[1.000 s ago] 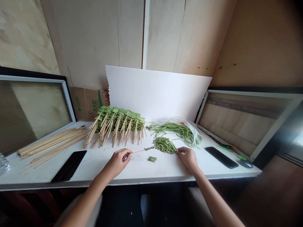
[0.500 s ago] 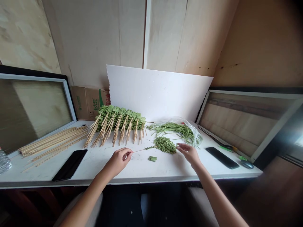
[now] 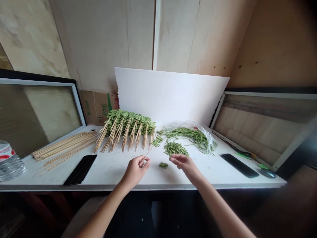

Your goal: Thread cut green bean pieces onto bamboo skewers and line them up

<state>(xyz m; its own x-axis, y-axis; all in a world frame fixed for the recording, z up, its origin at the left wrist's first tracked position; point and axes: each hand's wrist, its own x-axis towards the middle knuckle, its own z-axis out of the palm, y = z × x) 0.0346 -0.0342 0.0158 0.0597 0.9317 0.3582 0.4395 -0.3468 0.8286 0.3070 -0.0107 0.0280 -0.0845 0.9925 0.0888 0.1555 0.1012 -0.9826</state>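
My left hand (image 3: pixel 136 170) pinches the lower end of a thin bamboo skewer (image 3: pixel 149 151), which slants up and away to the right. Several short green bean pieces (image 3: pixel 157 141) are threaded across its far end. My right hand (image 3: pixel 183 162) is closed at the fingertips on what looks like a single cut bean piece (image 3: pixel 170 156), partly hidden by the fingers. Just behind that hand lies a heap of cut green beans (image 3: pixel 176 148). A small bundle of cut pieces (image 3: pixel 163 165) rests on the white table between my hands.
Finished bean skewers (image 3: pixel 131 122) are stacked at the back, sticks facing me. Loose skewers (image 3: pixel 66 145) and a phone (image 3: pixel 80 169) lie left, beside a water bottle (image 3: pixel 11 162). Whole long beans (image 3: pixel 189 135) in a plastic bag, another dark phone (image 3: pixel 239 165) and a mouse (image 3: pixel 268 173) are right.
My left hand has moved right and tilted the skewer upward, its beaded end now higher. My right hand has come left from the heap's right side to its front.
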